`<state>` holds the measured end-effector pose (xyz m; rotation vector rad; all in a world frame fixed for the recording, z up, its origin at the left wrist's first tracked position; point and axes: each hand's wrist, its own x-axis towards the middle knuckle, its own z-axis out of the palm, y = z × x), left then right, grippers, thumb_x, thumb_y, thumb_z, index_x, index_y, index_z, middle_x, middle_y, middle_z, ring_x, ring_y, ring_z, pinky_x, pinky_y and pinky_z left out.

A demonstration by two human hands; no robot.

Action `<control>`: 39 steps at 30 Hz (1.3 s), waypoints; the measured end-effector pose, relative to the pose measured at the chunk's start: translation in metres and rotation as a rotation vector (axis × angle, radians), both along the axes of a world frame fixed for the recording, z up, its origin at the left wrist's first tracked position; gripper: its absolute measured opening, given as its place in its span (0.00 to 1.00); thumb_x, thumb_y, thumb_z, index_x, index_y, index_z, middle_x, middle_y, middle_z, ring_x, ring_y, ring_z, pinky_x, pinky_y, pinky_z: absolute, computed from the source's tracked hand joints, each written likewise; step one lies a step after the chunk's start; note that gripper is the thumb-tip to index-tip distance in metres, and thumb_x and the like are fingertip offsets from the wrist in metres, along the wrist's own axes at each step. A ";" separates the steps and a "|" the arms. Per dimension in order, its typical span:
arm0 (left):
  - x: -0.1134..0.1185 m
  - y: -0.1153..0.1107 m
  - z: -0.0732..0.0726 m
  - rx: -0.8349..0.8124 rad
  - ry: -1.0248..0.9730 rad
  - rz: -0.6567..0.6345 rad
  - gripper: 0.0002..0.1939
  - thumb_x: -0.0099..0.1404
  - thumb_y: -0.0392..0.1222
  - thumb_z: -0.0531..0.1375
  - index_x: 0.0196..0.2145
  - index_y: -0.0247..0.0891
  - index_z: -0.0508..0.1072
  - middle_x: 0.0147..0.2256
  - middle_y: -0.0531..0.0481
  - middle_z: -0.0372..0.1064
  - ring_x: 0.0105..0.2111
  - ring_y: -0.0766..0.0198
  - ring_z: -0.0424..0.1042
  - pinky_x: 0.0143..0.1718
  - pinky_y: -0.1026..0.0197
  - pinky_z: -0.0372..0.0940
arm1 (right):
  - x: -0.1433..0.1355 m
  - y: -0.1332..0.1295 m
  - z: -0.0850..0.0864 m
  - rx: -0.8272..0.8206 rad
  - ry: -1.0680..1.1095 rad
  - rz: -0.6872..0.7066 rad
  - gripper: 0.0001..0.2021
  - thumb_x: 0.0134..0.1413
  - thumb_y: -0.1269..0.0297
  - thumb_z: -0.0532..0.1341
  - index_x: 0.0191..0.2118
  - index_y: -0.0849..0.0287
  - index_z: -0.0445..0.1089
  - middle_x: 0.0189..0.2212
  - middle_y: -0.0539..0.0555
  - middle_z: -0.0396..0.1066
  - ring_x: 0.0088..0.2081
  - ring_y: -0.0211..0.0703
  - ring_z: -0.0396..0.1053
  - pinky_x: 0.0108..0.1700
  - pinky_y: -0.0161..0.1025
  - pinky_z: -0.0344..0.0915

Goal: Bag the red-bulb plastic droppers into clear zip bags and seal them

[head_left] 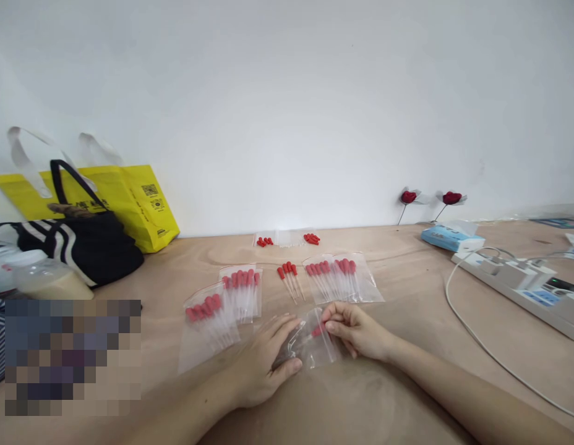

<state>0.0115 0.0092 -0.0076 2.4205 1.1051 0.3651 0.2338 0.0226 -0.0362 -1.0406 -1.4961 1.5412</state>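
My right hand point(356, 327) pinches a dropper point(319, 330) by its red rubber bulb at the mouth of a clear zip bag point(317, 355). The dropper's tube points left, into the bag. At the bag's left end lies my left hand point(268, 358), fingers stretched out and thumb apart, touching the plastic. Beyond my hands, several loose droppers point(291, 278) lie side by side. Filled bags of red-topped droppers lie to the left, one nearer bag point(210, 318) and another bag point(243, 290) behind it. More bagged droppers point(333, 275) lie to the right.
Small red bulbs point(312, 238) and more red bulbs point(265, 241) lie near the wall. A yellow bag point(148, 210), a black bag point(83, 244) and a jar point(50, 281) stand left. On the right are a tissue pack point(447, 238), a power strip point(523, 293) and a white cable point(477, 343).
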 end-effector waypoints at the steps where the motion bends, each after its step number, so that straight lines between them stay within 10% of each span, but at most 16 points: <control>1: 0.000 0.000 0.000 0.003 -0.011 -0.002 0.25 0.61 0.45 0.53 0.55 0.41 0.55 0.56 0.44 0.53 0.55 0.52 0.53 0.55 0.46 0.51 | -0.001 0.001 0.000 0.012 -0.039 0.014 0.15 0.43 0.52 0.61 0.30 0.59 0.60 0.19 0.42 0.62 0.10 0.23 0.50 0.10 0.25 0.47; 13: -0.037 -0.003 0.003 0.001 -0.076 0.053 0.15 0.63 0.42 0.49 0.48 0.44 0.65 0.49 0.48 0.62 0.49 0.57 0.61 0.51 0.51 0.57 | 0.003 0.006 -0.004 0.106 -0.243 -0.007 0.11 0.45 0.56 0.59 0.28 0.59 0.71 0.14 0.44 0.60 0.12 0.26 0.49 0.11 0.25 0.49; 18: -0.034 -0.002 0.000 0.002 -0.050 0.054 0.16 0.62 0.42 0.50 0.48 0.43 0.64 0.50 0.47 0.62 0.49 0.57 0.62 0.51 0.51 0.58 | -0.003 0.061 0.017 0.418 -0.562 -0.302 0.07 0.46 0.66 0.58 0.22 0.61 0.69 0.20 0.48 0.67 0.23 0.33 0.63 0.25 0.30 0.60; 27: -0.035 -0.005 0.004 -0.022 0.021 0.075 0.18 0.64 0.43 0.49 0.52 0.44 0.62 0.53 0.49 0.60 0.54 0.56 0.57 0.55 0.49 0.54 | -0.066 0.148 0.024 0.304 -0.746 -0.379 0.05 0.41 0.73 0.59 0.21 0.64 0.69 0.25 0.60 0.72 0.31 0.46 0.69 0.33 0.36 0.60; 34: -0.037 -0.004 0.001 -0.015 0.033 0.042 0.20 0.64 0.43 0.49 0.53 0.43 0.60 0.54 0.48 0.58 0.54 0.57 0.56 0.56 0.49 0.53 | -0.057 0.142 0.034 0.247 -0.598 -0.436 0.06 0.40 0.74 0.58 0.18 0.62 0.65 0.17 0.54 0.67 0.24 0.40 0.66 0.27 0.33 0.59; 39: -0.038 -0.004 0.004 -0.049 0.031 0.040 0.21 0.63 0.41 0.49 0.54 0.44 0.59 0.55 0.49 0.56 0.55 0.56 0.54 0.57 0.47 0.50 | -0.008 0.095 0.040 0.253 -0.343 -0.569 0.08 0.51 0.64 0.51 0.36 0.60 0.62 0.22 0.48 0.67 0.21 0.32 0.63 0.25 0.30 0.60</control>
